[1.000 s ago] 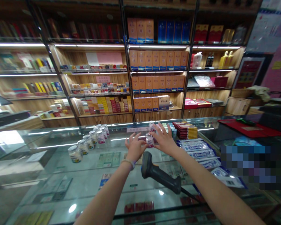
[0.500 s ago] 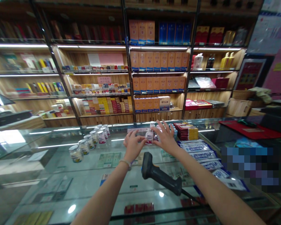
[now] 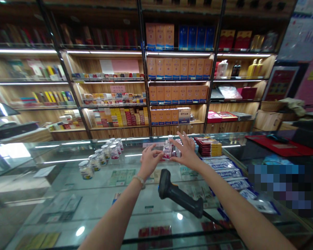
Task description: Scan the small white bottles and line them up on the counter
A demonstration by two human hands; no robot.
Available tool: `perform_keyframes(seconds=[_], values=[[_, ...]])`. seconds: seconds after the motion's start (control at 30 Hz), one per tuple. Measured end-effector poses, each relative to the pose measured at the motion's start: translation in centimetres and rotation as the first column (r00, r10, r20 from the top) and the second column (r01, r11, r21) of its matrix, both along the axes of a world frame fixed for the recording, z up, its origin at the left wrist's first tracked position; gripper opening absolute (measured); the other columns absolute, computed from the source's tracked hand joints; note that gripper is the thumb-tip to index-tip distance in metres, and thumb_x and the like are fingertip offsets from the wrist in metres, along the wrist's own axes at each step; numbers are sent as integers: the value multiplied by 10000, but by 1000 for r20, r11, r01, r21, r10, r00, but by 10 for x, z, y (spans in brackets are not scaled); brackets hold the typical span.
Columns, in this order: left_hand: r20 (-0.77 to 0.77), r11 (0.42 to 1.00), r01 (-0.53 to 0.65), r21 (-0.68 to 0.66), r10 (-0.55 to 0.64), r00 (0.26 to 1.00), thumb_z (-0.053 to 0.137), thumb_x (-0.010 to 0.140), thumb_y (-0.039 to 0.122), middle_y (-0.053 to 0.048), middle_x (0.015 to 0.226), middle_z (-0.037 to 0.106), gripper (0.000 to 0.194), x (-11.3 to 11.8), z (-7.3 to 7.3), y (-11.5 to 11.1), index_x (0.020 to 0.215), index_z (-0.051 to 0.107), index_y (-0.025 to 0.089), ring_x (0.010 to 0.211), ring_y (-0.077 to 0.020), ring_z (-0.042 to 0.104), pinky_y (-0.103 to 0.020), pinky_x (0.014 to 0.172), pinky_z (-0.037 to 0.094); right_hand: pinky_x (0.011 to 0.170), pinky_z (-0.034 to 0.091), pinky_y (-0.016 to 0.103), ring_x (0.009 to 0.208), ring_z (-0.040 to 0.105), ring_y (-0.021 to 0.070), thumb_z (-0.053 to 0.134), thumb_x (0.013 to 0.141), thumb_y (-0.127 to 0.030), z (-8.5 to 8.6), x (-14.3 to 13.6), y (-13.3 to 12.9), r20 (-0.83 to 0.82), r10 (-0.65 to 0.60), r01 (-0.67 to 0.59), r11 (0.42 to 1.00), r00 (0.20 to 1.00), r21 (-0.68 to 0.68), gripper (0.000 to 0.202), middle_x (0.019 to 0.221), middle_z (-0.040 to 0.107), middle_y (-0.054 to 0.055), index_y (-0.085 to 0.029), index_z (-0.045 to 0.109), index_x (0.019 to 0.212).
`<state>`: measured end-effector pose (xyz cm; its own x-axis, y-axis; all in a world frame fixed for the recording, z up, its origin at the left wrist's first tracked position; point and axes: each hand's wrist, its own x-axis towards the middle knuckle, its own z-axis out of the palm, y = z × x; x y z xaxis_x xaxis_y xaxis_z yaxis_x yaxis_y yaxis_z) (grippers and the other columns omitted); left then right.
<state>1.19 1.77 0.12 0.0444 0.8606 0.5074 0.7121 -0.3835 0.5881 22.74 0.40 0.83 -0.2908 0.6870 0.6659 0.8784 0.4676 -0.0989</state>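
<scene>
A small clear jar with pink on its label stands upright on the glass counter, between my two hands. My left hand is at the jar's left side, thumb and forefinger pinched together at its lower edge. On the other side my right hand has its fingers spread, the thumb close to the jar's base. More jars are partly hidden behind my right hand. Nearer to me lies a black handheld scanner with its cable running to the lower right.
Several jars form rows at the left. To the right are stacked red and yellow packets, blue and white packages and a red mat. Shelves of boxes line the wall beyond the glass counter.
The view has shifted slightly. Both hands stay beside the jar, and my right hand's fingers have moved a little.
</scene>
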Motion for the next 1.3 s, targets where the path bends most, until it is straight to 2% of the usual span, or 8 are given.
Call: perform_keyframes(seconds=[0.13,0.27,0.43,0.57,0.73,0.9,1.03,1.3], values=[[-14,1000,15,19,-15,1000,699,849,386,-25,1430,590,131,2,-6,3,890,794,305,1378,-294,440,-544,1165,296,1193,112,639,1542,80,373,768,772,-556,2,-2,-4,54,24,-23,1000,998,-16,908,1674,149,99,-378,326,1546],[-31,1000,20,12,-20,999,706,842,395,-25,1435,588,135,5,-7,2,897,792,306,1383,-295,428,-548,1165,297,1197,105,624,1538,83,381,794,740,-553,4,-1,-6,110,17,-18,1000,994,3,961,1672,156,111,-350,322,1552],[-51,1000,11,19,-10,999,699,850,403,-31,1419,600,146,8,-2,-3,907,794,307,1367,-299,443,-551,1154,318,1200,92,616,1536,97,376,764,759,-567,2,0,-5,118,-3,-7,997,993,83,907,1655,214,126,-311,367,1533],[-68,997,-36,73,41,997,744,799,492,-37,1409,604,210,13,-3,-5,871,796,302,1370,-329,428,-564,1161,304,1204,60,616,1534,96,376,756,754,-571,0,-4,-7,125,-6,-12,989,992,146,884,1654,219,122,-302,392,1513],[-123,996,-28,83,38,992,795,728,530,-56,1428,581,280,17,-7,-6,813,786,263,1394,-345,394,-553,1178,290,1206,15,611,1531,97,375,737,763,-583,-1,-9,-11,164,38,-61,988,986,140,875,1658,205,124,-308,387,1516],[-127,997,-21,79,31,991,758,764,528,-53,1413,588,274,16,-7,-5,784,782,255,1381,-333,409,-546,1176,296,1208,10,604,1531,99,372,729,768,-599,-3,-9,-11,180,48,-74,987,982,141,903,1657,201,128,-308,354,1536],[-119,998,-2,66,9,993,735,788,502,-51,1414,590,254,13,-4,-4,774,783,252,1387,-325,401,-531,1182,299,1209,11,600,1527,113,373,736,751,-618,-5,-7,-9,150,18,-41,987,988,154,976,1648,208,154,-266,310,1556],[-143,997,50,56,-41,989,714,802,488,-44,1415,594,254,9,-7,-2,734,764,248,1384,-306,402,-529,1197,280,1206,17,595,1522,128,363,687,784,-643,-5,-5,-9,165,32,-56,988,986,146,850,1645,227,149,-262,402,1489]])
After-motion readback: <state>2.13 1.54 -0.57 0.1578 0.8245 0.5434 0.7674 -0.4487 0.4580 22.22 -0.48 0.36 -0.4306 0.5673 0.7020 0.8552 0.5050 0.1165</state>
